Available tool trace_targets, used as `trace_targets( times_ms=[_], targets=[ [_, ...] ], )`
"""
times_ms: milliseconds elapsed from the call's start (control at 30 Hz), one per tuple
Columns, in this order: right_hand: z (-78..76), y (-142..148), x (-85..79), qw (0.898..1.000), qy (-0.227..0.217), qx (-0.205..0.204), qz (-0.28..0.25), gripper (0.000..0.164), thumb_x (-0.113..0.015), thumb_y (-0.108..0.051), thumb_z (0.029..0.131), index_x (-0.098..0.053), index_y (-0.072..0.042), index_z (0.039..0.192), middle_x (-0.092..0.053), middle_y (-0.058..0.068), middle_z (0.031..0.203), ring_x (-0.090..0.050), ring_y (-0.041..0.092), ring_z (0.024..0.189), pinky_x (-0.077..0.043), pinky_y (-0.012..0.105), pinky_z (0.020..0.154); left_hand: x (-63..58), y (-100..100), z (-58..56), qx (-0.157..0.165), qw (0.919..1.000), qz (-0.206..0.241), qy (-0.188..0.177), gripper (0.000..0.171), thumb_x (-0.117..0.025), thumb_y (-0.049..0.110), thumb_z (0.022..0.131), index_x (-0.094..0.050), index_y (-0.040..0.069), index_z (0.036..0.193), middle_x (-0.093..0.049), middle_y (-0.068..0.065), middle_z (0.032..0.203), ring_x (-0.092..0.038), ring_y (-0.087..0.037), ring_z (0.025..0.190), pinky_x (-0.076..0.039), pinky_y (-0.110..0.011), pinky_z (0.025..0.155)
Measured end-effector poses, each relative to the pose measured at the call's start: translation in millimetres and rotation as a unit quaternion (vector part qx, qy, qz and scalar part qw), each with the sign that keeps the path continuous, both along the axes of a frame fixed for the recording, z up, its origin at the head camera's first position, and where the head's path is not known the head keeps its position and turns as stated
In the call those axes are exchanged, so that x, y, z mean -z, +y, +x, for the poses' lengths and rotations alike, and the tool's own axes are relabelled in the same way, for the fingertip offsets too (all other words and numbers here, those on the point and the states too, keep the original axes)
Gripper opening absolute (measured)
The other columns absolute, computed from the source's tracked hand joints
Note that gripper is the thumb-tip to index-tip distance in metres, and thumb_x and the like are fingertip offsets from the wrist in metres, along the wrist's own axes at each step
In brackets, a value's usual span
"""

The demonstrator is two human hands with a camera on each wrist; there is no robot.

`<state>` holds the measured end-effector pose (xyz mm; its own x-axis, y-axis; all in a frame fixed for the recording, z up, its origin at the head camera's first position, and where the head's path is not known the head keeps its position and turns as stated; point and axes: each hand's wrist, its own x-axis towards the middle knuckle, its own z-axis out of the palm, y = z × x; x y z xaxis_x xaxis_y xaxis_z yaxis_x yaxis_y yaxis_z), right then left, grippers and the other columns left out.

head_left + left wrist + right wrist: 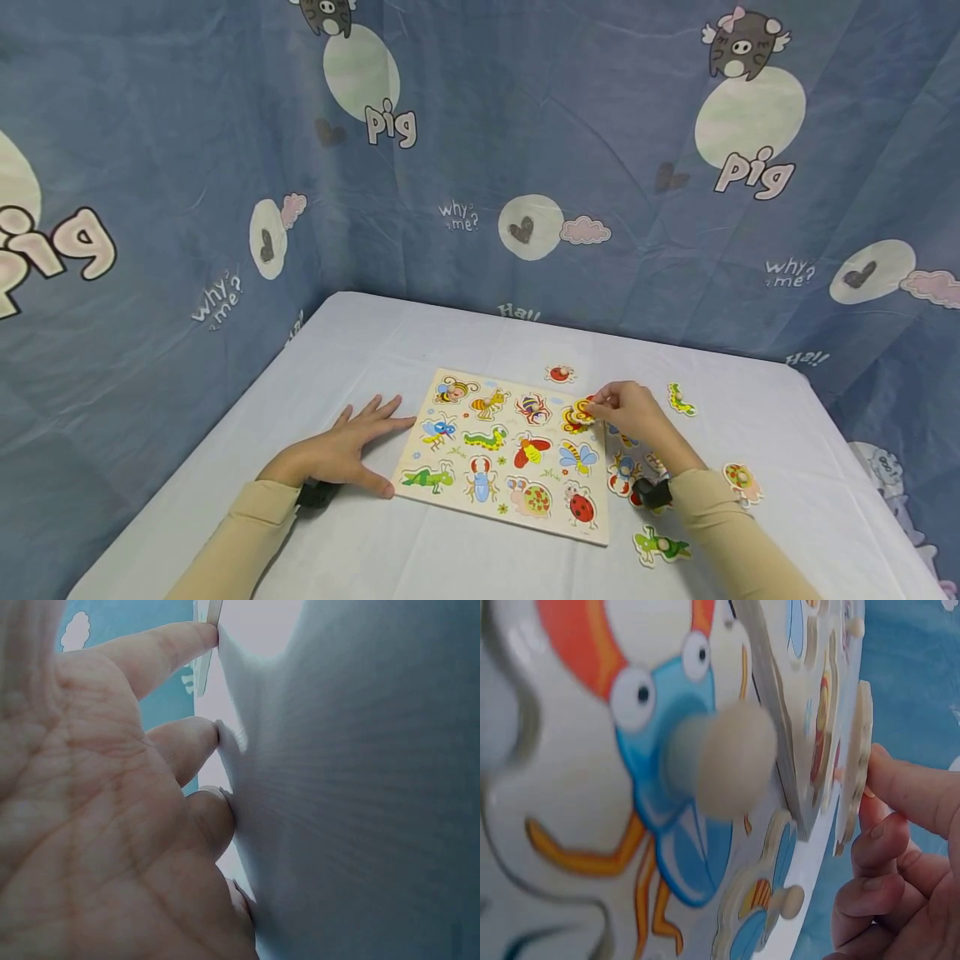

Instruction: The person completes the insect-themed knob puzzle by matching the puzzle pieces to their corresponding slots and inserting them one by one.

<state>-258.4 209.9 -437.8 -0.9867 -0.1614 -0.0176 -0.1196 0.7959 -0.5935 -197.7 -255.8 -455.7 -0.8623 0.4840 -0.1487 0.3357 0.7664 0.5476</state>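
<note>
A wooden insect peg-puzzle board (558, 523) lies on the white table. My left hand (337, 450) rests flat by its left side with fingers spread, the index fingertip and thumb at the board's edge. In the left wrist view, the fingertips (206, 636) press down on the cloth and the board's edge. With thumb and fingers, my right hand (630, 410) pinches a red-and-yellow puzzle piece (582, 408) over the board's upper right corner, overlapping the butterfly picture there. The right wrist view shows that piece edge-on, tilted off the board.
Right of the board lie several loose pieces: a blue beetle (622, 475), a green grasshopper (660, 545), a snail (742, 482) and a caterpillar (682, 400). A ladybug piece (560, 373) is beyond the far edge. Blue patterned curtain (465, 167) surrounds the table.
</note>
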Motion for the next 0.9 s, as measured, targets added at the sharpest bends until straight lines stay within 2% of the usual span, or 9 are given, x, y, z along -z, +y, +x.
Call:
trace_targets(
  times_ms=[567,900],
  targets=[
    [-0.6,-8.2,4.6,1.000,-0.028,0.006,0.004,0.020,-0.074,-0.030,0.091,-0.072,-0.010,0.089,-0.055,0.000,0.065,-0.045,0.015,0.054,-0.038,0.028,0.049,-1.1,0.4,1.1,0.003,1.0000,0.005,0.000,0.107,-0.087,0.061,0.063,-0.043,0.026,0.154,-0.013,-0.013,0.169,0.002,-0.044,0.156,0.007,-0.073,0.118],
    [-2.1,-8.1,6.0,1.000,-0.029,0.006,0.001,0.018,-0.077,-0.028,0.089,-0.074,-0.011,0.087,-0.058,0.000,0.067,-0.047,0.015,0.059,-0.038,0.027,0.051,1.4,-0.3,-0.2,0.002,1.0000,-0.001,0.001,0.107,-0.088,0.061,0.062,-0.043,0.028,0.153,-0.014,-0.009,0.170,0.002,-0.042,0.156,0.007,-0.072,0.118]
  ],
)
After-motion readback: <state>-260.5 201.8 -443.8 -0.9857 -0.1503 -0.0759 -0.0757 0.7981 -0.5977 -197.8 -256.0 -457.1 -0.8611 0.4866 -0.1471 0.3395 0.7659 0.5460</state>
